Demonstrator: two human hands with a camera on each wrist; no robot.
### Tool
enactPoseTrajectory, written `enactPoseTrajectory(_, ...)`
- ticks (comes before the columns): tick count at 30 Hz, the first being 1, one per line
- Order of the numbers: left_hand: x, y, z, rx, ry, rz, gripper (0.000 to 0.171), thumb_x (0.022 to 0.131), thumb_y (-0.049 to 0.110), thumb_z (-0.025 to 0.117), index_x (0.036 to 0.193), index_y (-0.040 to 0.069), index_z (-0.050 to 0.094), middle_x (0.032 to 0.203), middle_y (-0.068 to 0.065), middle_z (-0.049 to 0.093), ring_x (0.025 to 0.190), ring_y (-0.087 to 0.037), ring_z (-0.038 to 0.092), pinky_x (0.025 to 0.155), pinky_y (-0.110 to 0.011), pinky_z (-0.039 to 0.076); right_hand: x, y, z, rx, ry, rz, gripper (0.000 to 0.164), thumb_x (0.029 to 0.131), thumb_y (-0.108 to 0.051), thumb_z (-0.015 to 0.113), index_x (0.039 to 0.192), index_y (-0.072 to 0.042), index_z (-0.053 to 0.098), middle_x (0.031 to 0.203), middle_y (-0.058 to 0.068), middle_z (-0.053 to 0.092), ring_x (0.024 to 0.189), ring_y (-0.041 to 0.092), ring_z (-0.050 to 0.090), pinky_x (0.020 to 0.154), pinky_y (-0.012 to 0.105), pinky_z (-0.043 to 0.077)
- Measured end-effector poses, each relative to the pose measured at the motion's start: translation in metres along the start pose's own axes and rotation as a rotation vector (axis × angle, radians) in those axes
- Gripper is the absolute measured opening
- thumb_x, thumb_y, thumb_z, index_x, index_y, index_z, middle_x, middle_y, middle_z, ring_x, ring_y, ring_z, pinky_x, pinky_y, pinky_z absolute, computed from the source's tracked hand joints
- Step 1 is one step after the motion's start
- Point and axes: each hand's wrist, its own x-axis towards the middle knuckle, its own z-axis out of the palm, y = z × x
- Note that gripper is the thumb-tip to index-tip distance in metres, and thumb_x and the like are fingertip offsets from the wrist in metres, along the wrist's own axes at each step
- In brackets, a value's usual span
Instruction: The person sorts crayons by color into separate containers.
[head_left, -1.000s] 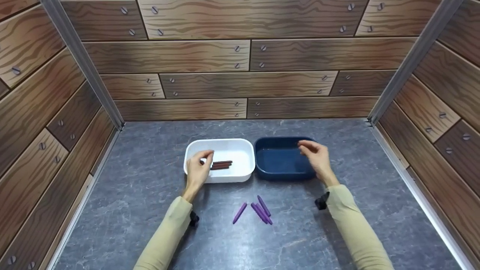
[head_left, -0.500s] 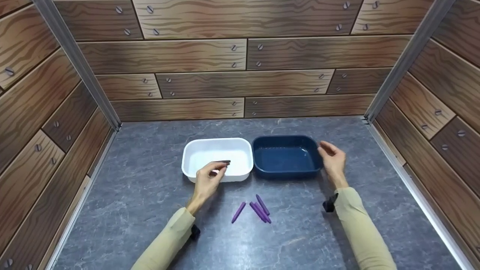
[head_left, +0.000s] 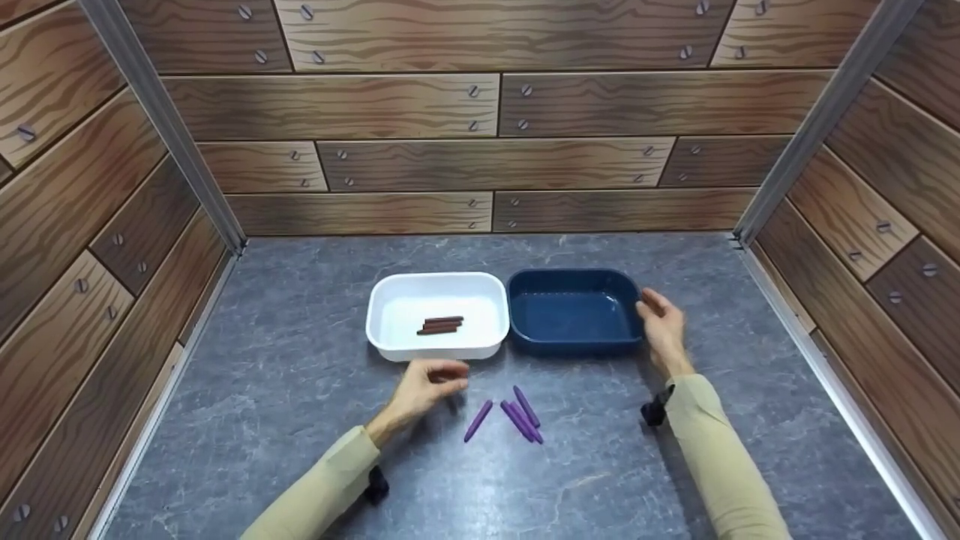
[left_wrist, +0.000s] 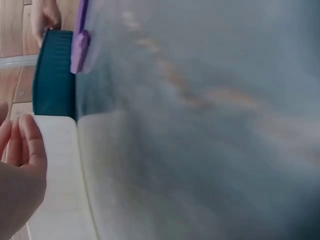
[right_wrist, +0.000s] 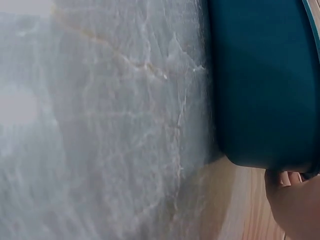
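Note:
Several brown crayons (head_left: pixel 441 325) lie side by side in the white bin (head_left: pixel 390 346). My left hand (head_left: pixel 424 390) hovers just in front of that bin, its fingers loosely bent with nothing between them. To its right, several purple crayons (head_left: pixel 519 420) lie on the table, one apart from the others. At the right end of the dark blue bin (head_left: pixel 576 347) is my right hand (head_left: pixel 664 328); its fingertips rest against the outer wall and hold nothing visible. In the right wrist view, that hand (right_wrist: pixel 295 200) is partly cut off beside the bin's end.
Both bins stand side by side, nearly touching, on the grey marbled table (head_left: pixel 300 300). Wood-patterned panels (head_left: pixel 495 172) enclose the table at the back, left and right. Nothing shows inside the blue bin.
My left hand has come out of the white bin toward the front, uncovering the brown crayons there. My right hand has moved from over the blue bin to its right end.

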Motion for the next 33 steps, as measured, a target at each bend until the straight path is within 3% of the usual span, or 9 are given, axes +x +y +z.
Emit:
enactPoseTrajectory(5,-0.002,-0.024,0.003,0.017,-0.090,-0.037,0.030,0.083,-0.003,0.073,0.109,-0.016,0.066,0.101,-0.033,0.068,0.084,-0.025,0.069,0.072,-0.024,0.057,0.000,0.001,-0.001,0.001,-0.004,0.019,0.047,0.103,-0.008,0.046,0.149,-0.003,0.038,0.154,0.017,0.039,0.141,0.028,0.037,0.115,0.038,0.033)
enactPoseTrajectory(8,-0.005,-0.020,0.007,0.045,-0.139,-0.043,0.030,0.081,-0.005,0.073,0.108,-0.016,0.066,0.099,-0.034,0.068,0.081,-0.019,0.066,0.066,-0.017,0.052,0.001,0.002,-0.001,0.001,-0.008,0.036,0.048,0.104,-0.011,0.045,0.150,-0.005,0.038,0.155,0.016,0.037,0.142,0.027,0.036,0.115,0.038,0.032)
enactPoseTrajectory(13,-0.006,-0.023,0.013,0.095,-0.217,-0.064,0.033,0.077,-0.005,0.077,0.107,-0.013,0.068,0.096,-0.031,0.069,0.078,-0.017,0.063,0.063,-0.015,0.050,0.000,0.002,-0.001,-0.001,-0.012,0.069,0.049,0.104,-0.013,0.045,0.152,-0.008,0.036,0.157,0.014,0.034,0.144,0.026,0.034,0.116,0.036,0.031)
enactPoseTrajectory(23,-0.004,-0.024,0.023,0.330,-0.268,-0.053,0.036,0.068,0.003,0.087,0.098,-0.004,0.070,0.083,-0.017,0.067,0.070,-0.010,0.053,0.064,-0.016,0.043,0.002,0.004,0.001,0.030,-0.006,0.064,0.047,0.104,-0.012,0.046,0.150,-0.007,0.039,0.155,0.014,0.038,0.141,0.026,0.037,0.115,0.036,0.033)
enactPoseTrajectory(29,-0.002,-0.023,0.024,0.321,-0.265,-0.093,0.030,0.067,-0.012,0.076,0.096,-0.007,0.068,0.079,-0.015,0.066,0.066,-0.006,0.053,0.060,-0.015,0.044,0.002,0.006,0.001,0.036,0.002,0.075,0.047,0.104,-0.013,0.046,0.150,-0.008,0.039,0.155,0.013,0.038,0.141,0.025,0.037,0.115,0.036,0.033)
enactPoseTrajectory(33,-0.001,-0.021,0.024,0.333,-0.247,-0.098,0.026,0.069,-0.013,0.073,0.095,-0.007,0.071,0.077,-0.011,0.069,0.064,-0.004,0.055,0.059,-0.015,0.047,0.002,0.006,0.000,0.040,0.000,0.081,0.048,0.104,-0.013,0.046,0.151,-0.008,0.038,0.156,0.013,0.037,0.141,0.026,0.037,0.115,0.037,0.033)
